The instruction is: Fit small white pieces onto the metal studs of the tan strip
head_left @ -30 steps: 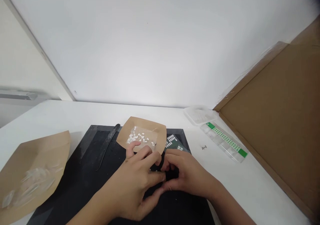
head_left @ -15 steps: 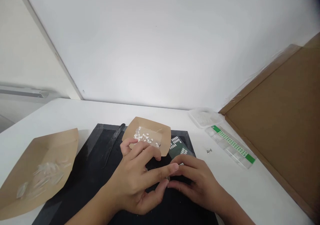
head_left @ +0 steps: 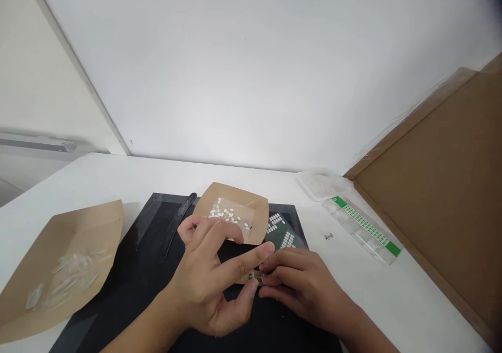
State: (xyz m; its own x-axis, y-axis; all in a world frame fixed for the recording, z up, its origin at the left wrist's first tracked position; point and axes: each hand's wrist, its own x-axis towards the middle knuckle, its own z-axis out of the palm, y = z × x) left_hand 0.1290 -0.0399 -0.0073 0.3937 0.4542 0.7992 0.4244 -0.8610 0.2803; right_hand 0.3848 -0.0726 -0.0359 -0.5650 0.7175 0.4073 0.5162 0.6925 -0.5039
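Observation:
Over the black mat (head_left: 129,285), a small tan piece with shiny round metal bits (head_left: 251,276) shows between my hands. My right hand (head_left: 301,285) pinches its right end with thumb and fingers. Just left of it, my left hand (head_left: 214,277) hovers with index finger and thumb apart at the piece, the other fingers curled; nothing shows held in it. Behind my left hand sits a cardboard tray (head_left: 259,212) with small white ovals. A dark green sheet (head_left: 279,236) bearing rows of white ovals lies beyond my right hand.
At the left stands a larger cardboard tray (head_left: 90,219) with clear plastic pieces. A black stick (head_left: 178,225) lies on the mat. On the right are small metal parts (head_left: 328,236), a clear compartment case with a green strip (head_left: 366,227), a translucent tray (head_left: 319,184) and a cardboard panel (head_left: 439,185).
My left hand has shifted slightly left, its thumb and index finger wider apart. The tan piece with metal bits now shows between the hands. My right fingers have moved a little left.

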